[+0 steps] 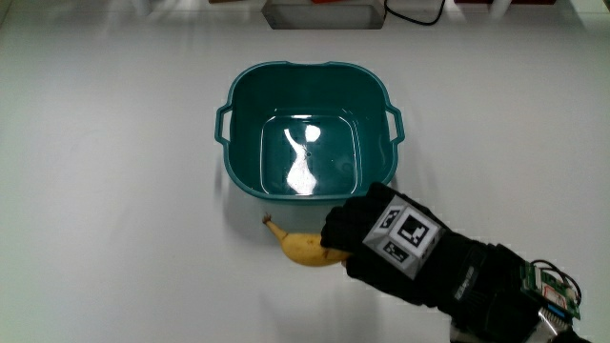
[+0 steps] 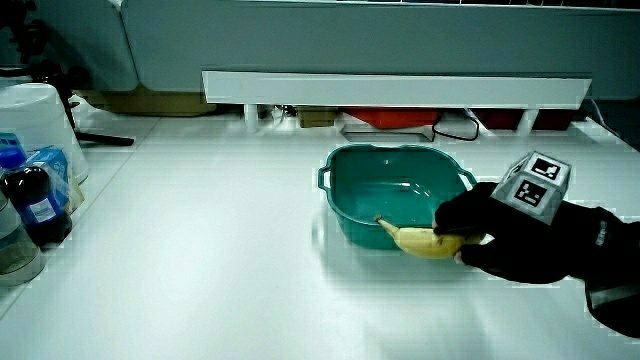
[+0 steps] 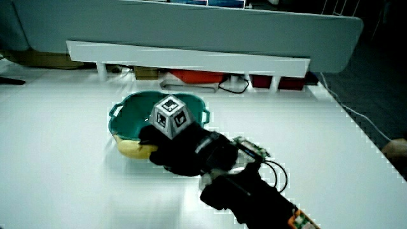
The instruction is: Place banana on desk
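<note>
Glossy teal plastic basin, smooth white table, matt black cloth glove, smooth-skinned banana

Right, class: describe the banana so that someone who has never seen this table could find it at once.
Find the teal tub mid-table. The banana lies on the white tabletop beside the tub's wall nearer the person, gripped at one end by the hand. It is the only yellow, curved thing there.

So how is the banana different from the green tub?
The banana is yellow, small and curved; the tub is teal, much bigger and squarish with handles. The hand grips the banana, while nothing touches the tub. The banana lies on the table beside the tub, nearer the person; the tub holds nothing. Both rest on the white table.
</note>
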`<state>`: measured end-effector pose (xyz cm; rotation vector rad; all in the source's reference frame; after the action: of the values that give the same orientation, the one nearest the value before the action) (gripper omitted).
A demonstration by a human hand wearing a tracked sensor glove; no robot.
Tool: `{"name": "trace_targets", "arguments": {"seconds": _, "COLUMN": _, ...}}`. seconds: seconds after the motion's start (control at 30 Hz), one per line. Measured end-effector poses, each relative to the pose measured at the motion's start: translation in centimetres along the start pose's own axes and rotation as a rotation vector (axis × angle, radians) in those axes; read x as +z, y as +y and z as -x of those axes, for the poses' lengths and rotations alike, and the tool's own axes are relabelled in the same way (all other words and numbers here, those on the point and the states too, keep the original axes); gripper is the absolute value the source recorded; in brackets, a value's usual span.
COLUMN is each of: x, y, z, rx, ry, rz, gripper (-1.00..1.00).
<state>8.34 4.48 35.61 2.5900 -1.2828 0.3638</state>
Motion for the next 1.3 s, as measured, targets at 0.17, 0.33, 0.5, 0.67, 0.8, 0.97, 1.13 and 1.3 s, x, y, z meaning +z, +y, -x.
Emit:
{"name": "trace_targets", "arguments": {"seconds": 0.17, "x": -0.9, "y": -1.2, "z": 1.5, "rx": 0.017, "ry": 0.024, "rz": 0.051, "gripper": 0.00}}
{"name": "trace_targets", "arguments": {"seconds": 0.33, "x": -2.4, "y": -2.0, "z": 2.3, "rx": 0.033, "ry": 0.010, "rz": 0.079, "gripper": 0.00}}
{"name": "trace_targets", "arguments": {"seconds": 0.5, "x": -4.5, "y": -2.1, "z": 2.6, "rx": 0.036, "ry": 0.028, "rz": 0.101, "gripper": 0.00}}
{"name": "trace_targets", "arguments": {"seconds": 0.67, "x": -6.7, "y": -1.8, "z": 2.9, "rx": 0.038, "ry": -0.004, "rz": 0.137, "gripper": 0.00}}
{"name": "trace_targets", "arguments": {"seconds": 0.8, "x": -7.8, "y": -1.6, "z": 3.1, "rx": 0.031, "ry": -0.017, "rz": 0.200, "gripper": 0.00}}
{"name": "trace_targets", "arguments": {"seconds": 0.97, "x": -9.1, "y": -1.3, "z": 3.3, "rx": 0.023, "ry": -0.032, "rz": 0.280, "gripper": 0.00}}
{"name": "trace_targets", "arguments": {"seconds": 1.13, "x": -9.4, "y": -1.3, "z": 3.4, "rx": 0.027, "ry": -0.034, "rz": 0.280, "gripper": 0.00}}
{"name": "trace_targets", "arguments": {"seconds": 1.3, "x": -9.5, "y": -1.3, "z": 3.5, "rx": 0.023, "ry": -0.037, "rz": 0.284, "gripper": 0.00}}
